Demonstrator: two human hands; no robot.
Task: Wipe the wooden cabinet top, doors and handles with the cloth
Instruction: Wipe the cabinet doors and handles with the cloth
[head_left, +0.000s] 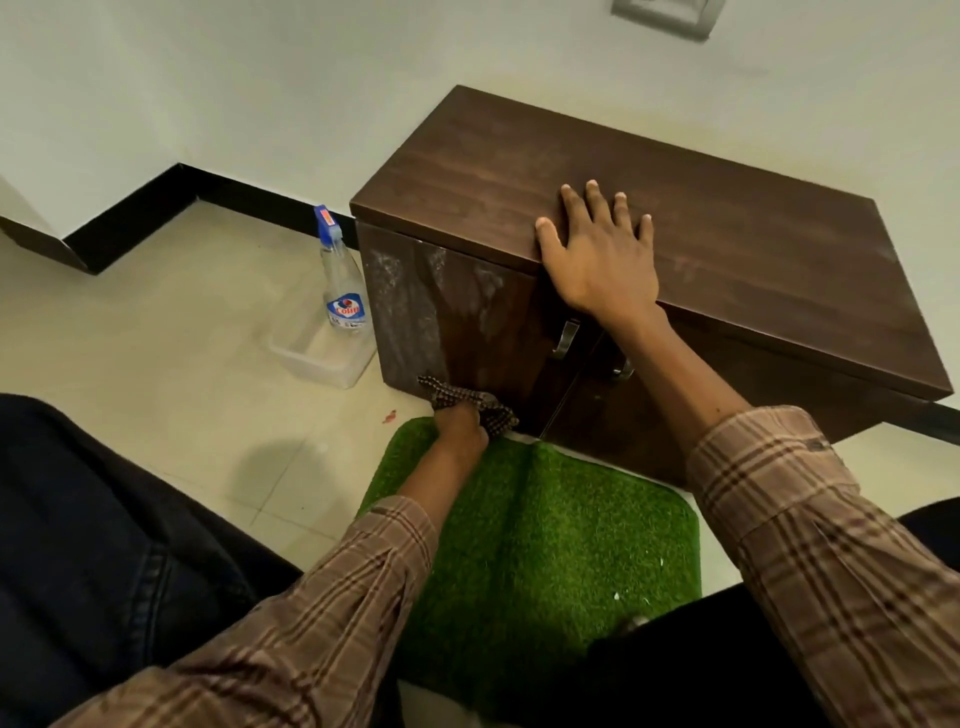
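A low dark wooden cabinet (701, 223) stands against the wall. Its left door (447, 317) shows whitish smears of spray. Two metal handles (566, 338) sit where the doors meet. My left hand (460, 423) grips a bunched brown checked cloth (467, 400) and presses it against the bottom of the left door. My right hand (597, 249) lies flat on the front edge of the cabinet top, fingers spread. The right door is partly hidden by my right forearm.
A clear spray bottle (340, 275) with a blue nozzle stands in a clear plastic tub (317, 358) on the tiled floor left of the cabinet. A green grass-like mat (561, 530) lies before the cabinet. My dark-trousered knees flank it.
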